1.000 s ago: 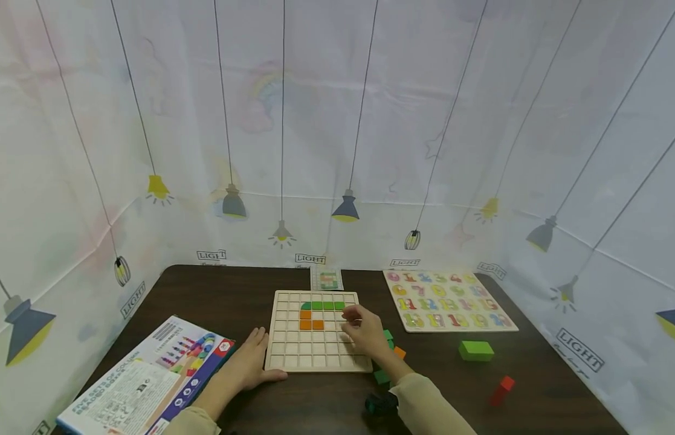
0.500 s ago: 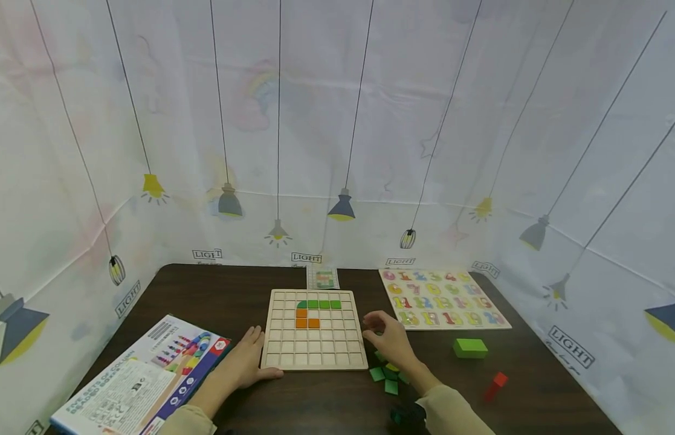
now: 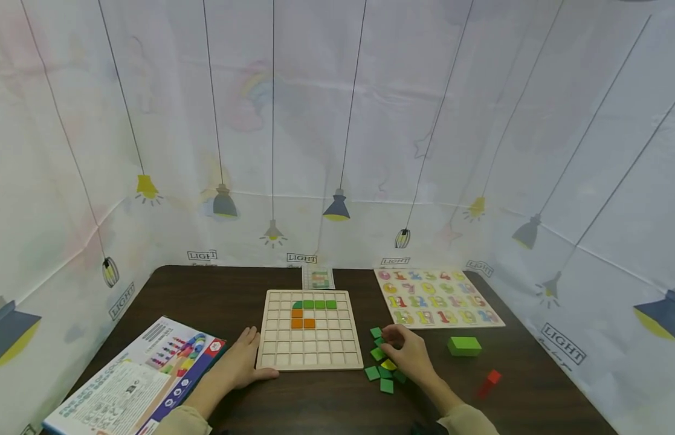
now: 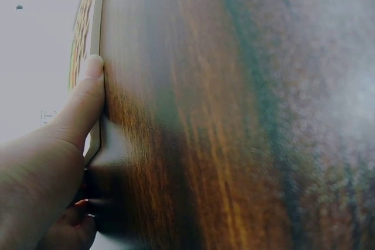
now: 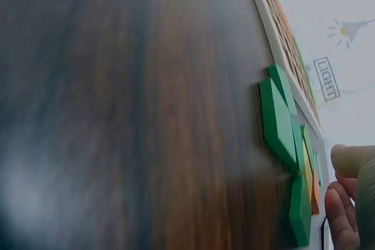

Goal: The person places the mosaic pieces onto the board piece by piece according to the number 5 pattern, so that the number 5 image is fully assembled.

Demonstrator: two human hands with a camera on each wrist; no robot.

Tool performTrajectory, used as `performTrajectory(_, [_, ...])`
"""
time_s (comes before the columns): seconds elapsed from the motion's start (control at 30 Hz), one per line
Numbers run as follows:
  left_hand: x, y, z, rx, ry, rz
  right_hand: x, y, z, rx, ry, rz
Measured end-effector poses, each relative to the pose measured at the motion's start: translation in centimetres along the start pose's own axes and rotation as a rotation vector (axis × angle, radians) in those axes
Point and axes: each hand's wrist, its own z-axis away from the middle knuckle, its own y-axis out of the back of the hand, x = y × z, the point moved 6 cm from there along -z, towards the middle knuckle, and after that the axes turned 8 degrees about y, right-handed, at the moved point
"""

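Observation:
A wooden grid board (image 3: 310,356) lies mid-table, holding a row of green tiles (image 3: 314,304) and a few orange tiles (image 3: 301,318) below them. My left hand (image 3: 255,356) lies flat on the table at the board's near left corner. Its thumb (image 4: 82,106) presses against the board's edge (image 4: 96,57). My right hand (image 3: 391,341) rests over a loose pile of green tiles (image 3: 379,371) just right of the board. Its bent fingers (image 5: 345,203) sit beside the green tiles (image 5: 278,121), with no tile plainly pinched.
A number puzzle board (image 3: 437,299) lies at the back right. A green block (image 3: 464,345) and a red block (image 3: 488,382) stand to the right. A printed box (image 3: 136,380) sits front left and a pattern card (image 3: 318,278) behind the board. Curtain walls enclose the table.
My right hand has left the grid board's right side and come right and nearer, down onto the pile of green tiles. The left hand has stayed at the board's corner.

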Motion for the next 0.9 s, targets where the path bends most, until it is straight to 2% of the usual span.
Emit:
performTrajectory(0.37, [-0.2, -0.1, -0.1, -0.019, 0.005, 0.004, 1.3, 0.9, 1.0, -0.026, -0.114, 0.026])
performTrajectory(0.9, [0.0, 0.0, 0.0, -0.021, 0.003, -0.010, 1.6, 0.9, 0.5, -0.094, -0.160, 0.071])
